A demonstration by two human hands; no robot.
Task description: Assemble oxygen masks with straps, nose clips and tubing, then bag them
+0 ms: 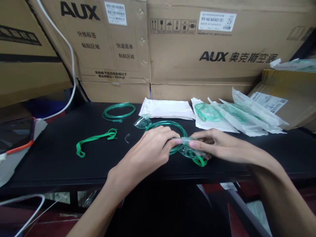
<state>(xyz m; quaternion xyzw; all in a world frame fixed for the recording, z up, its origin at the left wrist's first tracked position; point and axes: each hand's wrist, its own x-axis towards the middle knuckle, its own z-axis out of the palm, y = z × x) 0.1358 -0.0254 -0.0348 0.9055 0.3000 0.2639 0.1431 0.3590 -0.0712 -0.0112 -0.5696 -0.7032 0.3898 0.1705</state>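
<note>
Probably a storeroom or workshop, with large AUX cartons (209,42) behind a black table (56,171).

Your left hand (158,144) and your right hand (217,143) are both bare, with slender fingers and smooth backs. The visible thumbnails (192,144) are short and rounded. Your left wrist (115,174) has a rounded bump at its outer edge. Your left forearm (103,200) and right forearm (274,177) are also bare, lean and gently tapered toward the wrists.
</note>
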